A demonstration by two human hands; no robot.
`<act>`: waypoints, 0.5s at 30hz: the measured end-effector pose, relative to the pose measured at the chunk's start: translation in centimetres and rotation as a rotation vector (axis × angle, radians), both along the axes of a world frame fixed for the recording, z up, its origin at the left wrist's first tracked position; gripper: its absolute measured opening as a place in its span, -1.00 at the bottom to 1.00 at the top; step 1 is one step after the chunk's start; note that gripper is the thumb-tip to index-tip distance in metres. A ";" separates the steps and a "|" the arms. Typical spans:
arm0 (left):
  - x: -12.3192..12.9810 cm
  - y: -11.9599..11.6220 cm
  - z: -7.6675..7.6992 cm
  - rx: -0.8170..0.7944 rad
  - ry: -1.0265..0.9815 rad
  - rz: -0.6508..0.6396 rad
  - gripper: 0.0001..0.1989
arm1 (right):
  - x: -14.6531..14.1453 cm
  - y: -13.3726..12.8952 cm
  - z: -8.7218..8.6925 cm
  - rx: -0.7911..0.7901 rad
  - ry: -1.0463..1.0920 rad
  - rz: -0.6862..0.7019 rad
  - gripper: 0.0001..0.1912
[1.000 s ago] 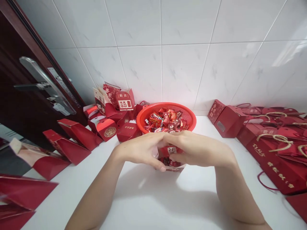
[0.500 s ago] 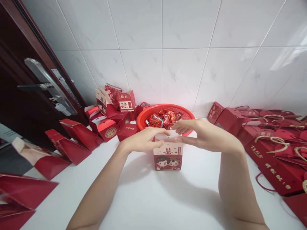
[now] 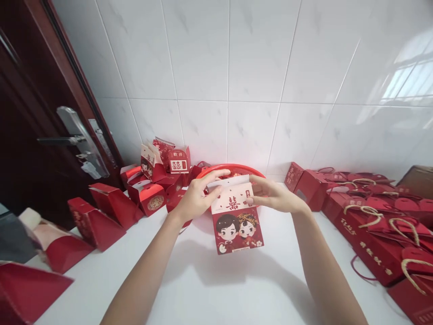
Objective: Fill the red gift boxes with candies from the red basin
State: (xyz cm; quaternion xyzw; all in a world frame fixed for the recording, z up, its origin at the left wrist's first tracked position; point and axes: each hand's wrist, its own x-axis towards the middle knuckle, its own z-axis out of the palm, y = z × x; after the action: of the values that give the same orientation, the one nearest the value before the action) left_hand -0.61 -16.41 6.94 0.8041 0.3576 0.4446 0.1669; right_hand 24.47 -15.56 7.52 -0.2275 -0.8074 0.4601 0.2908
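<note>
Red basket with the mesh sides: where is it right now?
In the head view, the red basket sits mid-picture near the tiled wall, partly hidden behind the cartoon-couple box held between the left hand and right hand.

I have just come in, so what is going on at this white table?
A person's left hand and right hand hold a red-and-cream box near its top, tilted and seemingly lifted off the table. A red basket sits behind it, partly hidden. Red boxes stand at left; boxes with pale cords at right.
</note>
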 end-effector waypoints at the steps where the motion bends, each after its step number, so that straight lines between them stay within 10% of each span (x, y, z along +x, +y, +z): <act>1: 0.0 0.1 -0.1 -0.005 -0.020 -0.005 -0.60 | -0.1 0.0 -0.3 -0.019 0.042 -0.007 -0.51; 9: 0.1 0.4 -0.3 -0.199 -0.107 -0.233 -0.56 | 0.8 -0.6 -1.5 -0.083 0.220 -0.144 -0.59; 15: 0.6 0.3 -0.8 -0.135 -0.136 -0.178 -0.75 | 0.9 -0.8 -2.0 -0.091 0.206 -0.159 -0.60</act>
State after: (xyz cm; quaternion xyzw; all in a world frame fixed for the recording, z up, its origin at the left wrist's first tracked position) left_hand -0.03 -16.12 6.10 0.7877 0.3016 0.4565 0.2833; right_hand 25.38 -16.36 5.55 -0.2552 -0.7309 0.4929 0.3971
